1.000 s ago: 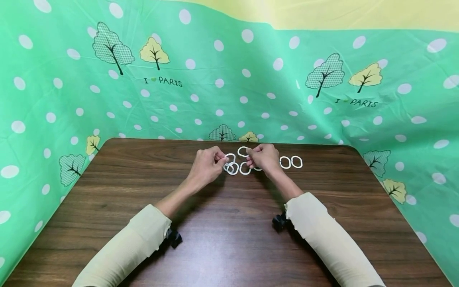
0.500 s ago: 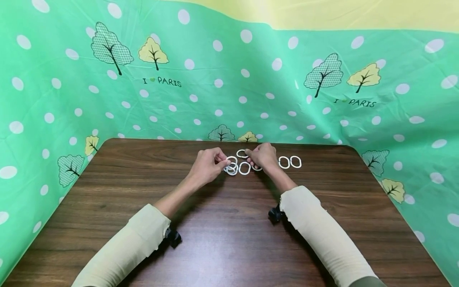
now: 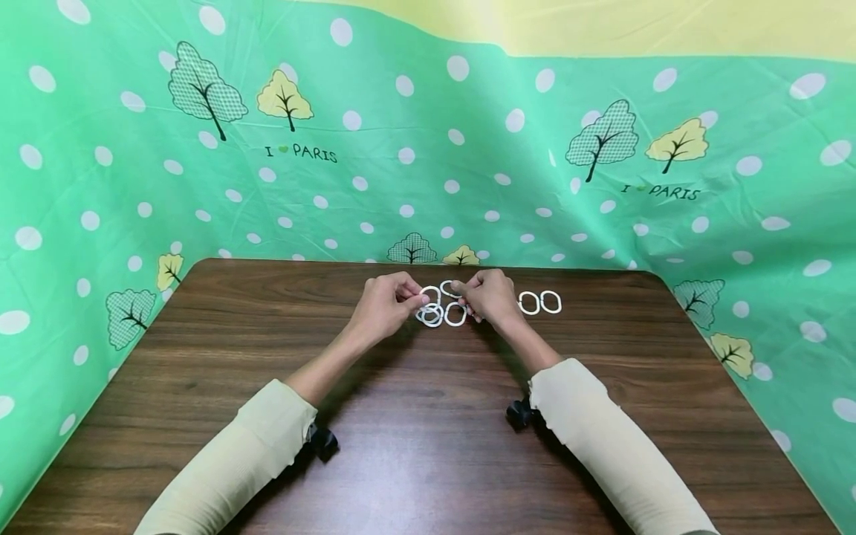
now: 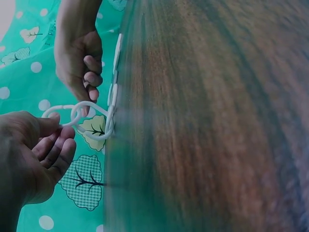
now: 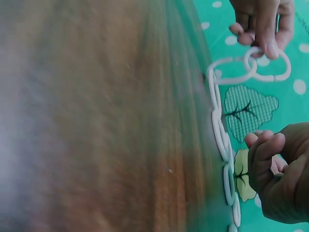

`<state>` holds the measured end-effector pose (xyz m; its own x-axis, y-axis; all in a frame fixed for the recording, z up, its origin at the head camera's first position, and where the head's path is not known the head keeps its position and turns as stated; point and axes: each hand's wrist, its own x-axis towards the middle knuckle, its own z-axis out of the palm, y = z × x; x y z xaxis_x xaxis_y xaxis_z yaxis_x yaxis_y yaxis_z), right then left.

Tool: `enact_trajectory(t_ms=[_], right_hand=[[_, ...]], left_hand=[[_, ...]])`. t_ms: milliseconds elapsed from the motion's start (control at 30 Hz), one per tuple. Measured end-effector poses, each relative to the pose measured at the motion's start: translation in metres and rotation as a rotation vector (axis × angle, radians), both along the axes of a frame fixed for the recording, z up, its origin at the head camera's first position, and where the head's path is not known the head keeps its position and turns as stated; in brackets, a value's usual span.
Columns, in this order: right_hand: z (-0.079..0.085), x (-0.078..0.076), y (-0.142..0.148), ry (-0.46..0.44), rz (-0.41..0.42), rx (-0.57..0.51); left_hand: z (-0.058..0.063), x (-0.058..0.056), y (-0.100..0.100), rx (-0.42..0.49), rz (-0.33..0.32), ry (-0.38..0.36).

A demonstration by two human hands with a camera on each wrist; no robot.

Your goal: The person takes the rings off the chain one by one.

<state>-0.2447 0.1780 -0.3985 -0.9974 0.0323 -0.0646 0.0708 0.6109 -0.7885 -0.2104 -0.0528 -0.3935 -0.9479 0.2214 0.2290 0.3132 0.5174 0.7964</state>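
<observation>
My left hand [image 3: 388,305] pinches a white oval plastic chain link [image 5: 286,72] between thumb and fingers. In the right wrist view it passes through a second link [image 5: 231,81], which joins a chain of links [image 5: 216,96] lying along the far part of the table. Close on the right, my right hand [image 3: 491,297] pinches another white link [image 3: 443,292], its thumb over the link's edge; in the right wrist view the curled fingers [image 5: 263,152] hide that grip. Below and between the hands lie overlapping links [image 3: 431,325] and a further link [image 3: 456,325].
Two more white links [image 3: 530,313] lie right of my right hand on the brown wooden table [image 3: 428,446]. A green dotted cloth [image 3: 374,200] with printed trees hangs just behind the table's far edge. Black wrist-worn devices [image 3: 325,443] sit under both sleeves.
My right hand has lowered slightly and moved a little left, bringing its link nearer the left hand's. My left hand keeps its pinch, with its link tilting slightly.
</observation>
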Motion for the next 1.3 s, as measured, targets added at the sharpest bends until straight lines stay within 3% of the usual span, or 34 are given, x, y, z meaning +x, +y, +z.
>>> enact_trajectory(t_ms=[200,433,633,833,1100,1300], right_hand=[[-0.002,0.011,-0.005,0.04,0.108,0.016],[-0.001,0.023,-0.005,0.113,0.207,-0.069],[0.005,0.026,-0.008,0.228,0.269,-0.119],[0.009,0.026,-0.015,0.285,0.339,-0.109],[0.011,0.027,-0.021,0.315,0.292,-0.142],[0.012,0.025,-0.021,0.332,0.266,-0.165]], left_hand=[[0.0,0.0,-0.002,0.026,-0.003,-0.028],[0.0,0.0,-0.004,0.045,-0.002,-0.052],[0.001,-0.001,-0.004,0.033,-0.007,-0.031],[0.0,-0.001,-0.004,0.013,-0.019,-0.008],[-0.004,-0.001,-0.006,-0.013,-0.038,-0.02],[-0.008,-0.004,-0.011,-0.072,-0.057,-0.142]])
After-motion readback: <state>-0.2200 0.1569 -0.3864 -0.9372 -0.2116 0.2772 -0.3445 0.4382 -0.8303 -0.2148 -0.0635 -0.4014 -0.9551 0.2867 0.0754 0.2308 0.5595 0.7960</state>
